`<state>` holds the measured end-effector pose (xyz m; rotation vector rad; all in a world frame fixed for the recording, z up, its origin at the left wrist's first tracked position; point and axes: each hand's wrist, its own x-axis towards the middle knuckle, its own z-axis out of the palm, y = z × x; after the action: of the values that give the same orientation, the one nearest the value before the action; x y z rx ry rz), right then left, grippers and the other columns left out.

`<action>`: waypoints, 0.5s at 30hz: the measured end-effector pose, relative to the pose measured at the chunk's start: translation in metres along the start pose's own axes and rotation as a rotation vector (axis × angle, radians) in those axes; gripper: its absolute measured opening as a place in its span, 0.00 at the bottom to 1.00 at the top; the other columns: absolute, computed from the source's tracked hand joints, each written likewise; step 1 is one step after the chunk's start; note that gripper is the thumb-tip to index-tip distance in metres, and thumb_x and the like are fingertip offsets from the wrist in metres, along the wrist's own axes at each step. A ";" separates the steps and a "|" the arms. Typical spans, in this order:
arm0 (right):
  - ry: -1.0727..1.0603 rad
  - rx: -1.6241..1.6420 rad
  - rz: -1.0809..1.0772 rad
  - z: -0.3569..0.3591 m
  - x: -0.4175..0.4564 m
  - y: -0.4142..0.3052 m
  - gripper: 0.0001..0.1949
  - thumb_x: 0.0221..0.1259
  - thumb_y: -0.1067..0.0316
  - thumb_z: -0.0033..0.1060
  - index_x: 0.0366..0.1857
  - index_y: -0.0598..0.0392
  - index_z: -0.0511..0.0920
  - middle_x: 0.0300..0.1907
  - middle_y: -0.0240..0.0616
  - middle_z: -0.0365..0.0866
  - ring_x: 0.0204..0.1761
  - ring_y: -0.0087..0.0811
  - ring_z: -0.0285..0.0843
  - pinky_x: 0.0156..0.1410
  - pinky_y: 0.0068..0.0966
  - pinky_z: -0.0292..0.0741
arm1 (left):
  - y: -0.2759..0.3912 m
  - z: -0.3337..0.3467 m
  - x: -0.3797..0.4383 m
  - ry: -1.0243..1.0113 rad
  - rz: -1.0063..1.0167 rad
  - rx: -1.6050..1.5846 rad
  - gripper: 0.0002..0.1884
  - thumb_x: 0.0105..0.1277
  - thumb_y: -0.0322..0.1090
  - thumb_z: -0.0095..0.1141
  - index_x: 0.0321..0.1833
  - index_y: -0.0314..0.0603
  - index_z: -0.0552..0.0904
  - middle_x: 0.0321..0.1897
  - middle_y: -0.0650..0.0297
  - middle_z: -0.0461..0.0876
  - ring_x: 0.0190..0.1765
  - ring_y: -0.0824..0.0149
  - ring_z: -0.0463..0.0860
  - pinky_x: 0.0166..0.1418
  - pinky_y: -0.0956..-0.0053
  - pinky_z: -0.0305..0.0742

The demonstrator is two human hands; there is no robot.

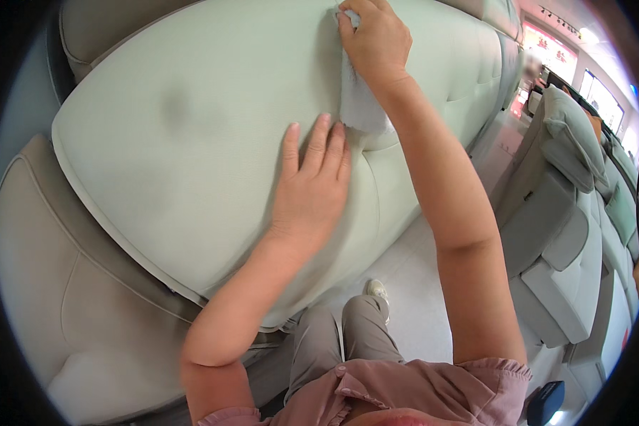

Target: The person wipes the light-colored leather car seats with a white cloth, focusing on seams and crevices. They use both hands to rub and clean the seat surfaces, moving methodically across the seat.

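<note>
Before me a broad, pale cream sofa seat cushion (191,175) fills most of the view; its smooth cover has a tufted stretch at the right. My left hand (313,186) rests palm down on it, near a crease, with the fingers apart and nothing in them. At the top of the view my right hand (375,37) grips the upper end of a light grey plush cloth (363,109). The cloth hangs down partly under my right forearm and lies against the cushion. Part of it is hidden by that hand and arm.
A beige upholstered armrest (34,255) curves around the lower left. A grey backrest section (117,26) borders the far edge. On the right, past the pale floor (412,271), stand grey sofas (559,255) with a cushion (575,133) and a green pillow (621,207). A dark blue object (546,403) lies lower right.
</note>
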<state>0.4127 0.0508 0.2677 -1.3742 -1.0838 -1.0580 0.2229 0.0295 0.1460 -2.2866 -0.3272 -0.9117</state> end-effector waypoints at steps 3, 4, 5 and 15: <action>-0.041 -0.006 0.010 -0.001 0.021 -0.014 0.09 0.68 0.66 0.60 0.45 0.55 0.87 0.43 0.50 0.86 0.48 0.53 0.84 0.55 0.44 0.79 | 0.005 0.011 -0.001 0.002 0.009 0.004 0.24 0.61 0.33 0.61 0.61 0.34 0.81 0.70 0.55 0.74 0.79 0.53 0.64 0.80 0.40 0.53; -0.048 -0.020 0.006 0.002 0.028 -0.016 0.10 0.68 0.65 0.60 0.45 0.54 0.87 0.43 0.50 0.86 0.49 0.53 0.84 0.56 0.44 0.79 | 0.007 0.014 -0.001 0.001 0.008 -0.002 0.23 0.61 0.32 0.60 0.60 0.34 0.81 0.70 0.55 0.73 0.79 0.52 0.63 0.81 0.40 0.52; -0.038 -0.011 -0.012 0.009 0.036 -0.015 0.10 0.68 0.64 0.61 0.43 0.54 0.88 0.44 0.50 0.86 0.49 0.53 0.84 0.56 0.44 0.79 | 0.008 0.015 -0.002 -0.017 0.009 -0.020 0.23 0.61 0.32 0.60 0.61 0.33 0.81 0.71 0.55 0.73 0.79 0.52 0.63 0.81 0.40 0.52; -0.037 -0.035 0.013 0.024 0.046 0.009 0.10 0.65 0.60 0.64 0.42 0.52 0.88 0.46 0.50 0.86 0.50 0.52 0.84 0.58 0.44 0.79 | 0.023 0.022 -0.019 -0.157 0.166 0.132 0.26 0.65 0.37 0.56 0.67 0.39 0.79 0.74 0.58 0.70 0.81 0.54 0.60 0.83 0.44 0.49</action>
<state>0.4313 0.0771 0.3098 -1.4320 -1.0865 -1.0504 0.2314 0.0261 0.1100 -2.2292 -0.2527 -0.6117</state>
